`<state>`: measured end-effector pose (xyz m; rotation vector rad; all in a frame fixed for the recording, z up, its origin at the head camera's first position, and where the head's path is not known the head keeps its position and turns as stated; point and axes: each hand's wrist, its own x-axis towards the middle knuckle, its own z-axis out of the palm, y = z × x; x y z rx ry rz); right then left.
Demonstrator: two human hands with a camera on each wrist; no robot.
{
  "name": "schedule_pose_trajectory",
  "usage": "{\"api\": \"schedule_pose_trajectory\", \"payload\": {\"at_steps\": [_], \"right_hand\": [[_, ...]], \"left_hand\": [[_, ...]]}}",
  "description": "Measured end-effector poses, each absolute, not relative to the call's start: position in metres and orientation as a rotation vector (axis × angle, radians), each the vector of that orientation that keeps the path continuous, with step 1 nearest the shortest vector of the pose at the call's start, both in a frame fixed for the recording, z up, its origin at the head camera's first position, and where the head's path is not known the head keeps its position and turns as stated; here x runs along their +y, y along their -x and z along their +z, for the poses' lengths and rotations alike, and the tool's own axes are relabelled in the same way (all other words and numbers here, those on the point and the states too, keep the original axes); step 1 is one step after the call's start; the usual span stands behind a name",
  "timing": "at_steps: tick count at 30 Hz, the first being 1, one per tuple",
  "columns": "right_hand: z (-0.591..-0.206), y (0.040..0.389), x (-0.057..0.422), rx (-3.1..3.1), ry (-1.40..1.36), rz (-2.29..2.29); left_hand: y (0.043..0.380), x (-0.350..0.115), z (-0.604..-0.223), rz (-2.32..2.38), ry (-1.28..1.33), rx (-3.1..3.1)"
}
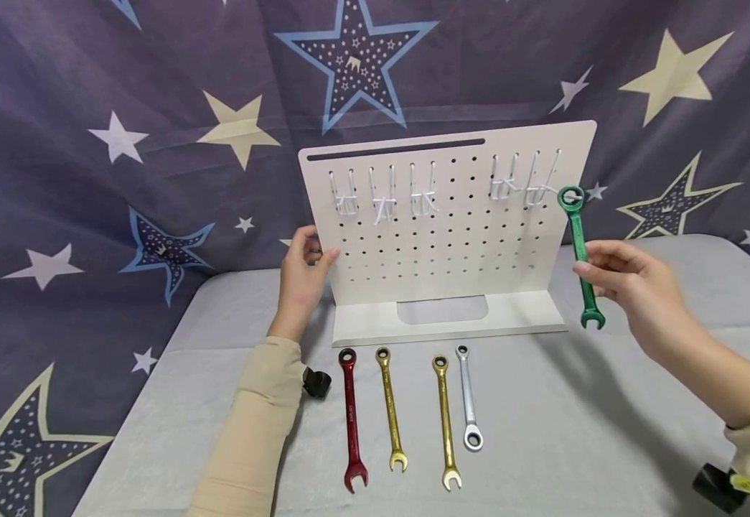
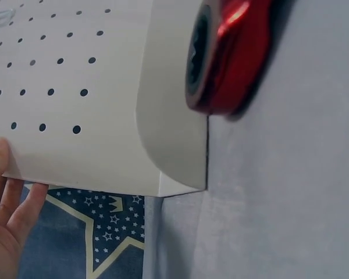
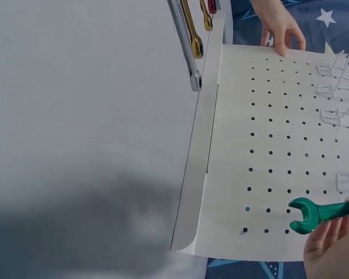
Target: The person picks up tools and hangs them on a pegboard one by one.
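Green wrench (image 1: 578, 237) sits pinched in the right hand (image 1: 636, 287), left hand (image 1: 303, 276) gripping the pegboard (image 1: 455, 243)

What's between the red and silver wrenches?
A shorter gold combination wrench and a longer gold wrench lie between the red combination wrench and silver double-ring wrench, in the head view.

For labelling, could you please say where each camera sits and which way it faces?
Head: on the head, looking forward and down at the pegboard; left hand, right hand, sleeves show.
Left wrist: worn there, facing pegboard and red wrench; left hand shows.
Right wrist: worn there, facing pegboard and green wrench; both hands show.
Head and right wrist share the green wrench.
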<state>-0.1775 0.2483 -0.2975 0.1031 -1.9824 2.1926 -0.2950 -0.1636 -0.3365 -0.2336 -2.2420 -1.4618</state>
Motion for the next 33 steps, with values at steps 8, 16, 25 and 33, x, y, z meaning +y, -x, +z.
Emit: {"api": "schedule_pose_trajectory", "payload": {"at_steps": [8,16,25,33], "right_hand": [[-0.300,0.188,0.245,-2.030,-0.027,2.151],[-0.303,0.201,0.242,-2.062,0.007,2.081],[-0.305,0.215,0.238,-2.079,0.061,2.024],[-0.308,0.225,0.237,-2.131,0.106,1.942]], "left_hand": [[0.293,-0.164,-0.335,-1.441,0.241,-2.264],[0.296,-0.164,-0.337,-1.434,0.249,-2.250],[0.296,-0.163,-0.337,-1.434,0.255,-2.241],[0.296,-0.163,-0.336,-1.437,0.250,-2.250]]}}
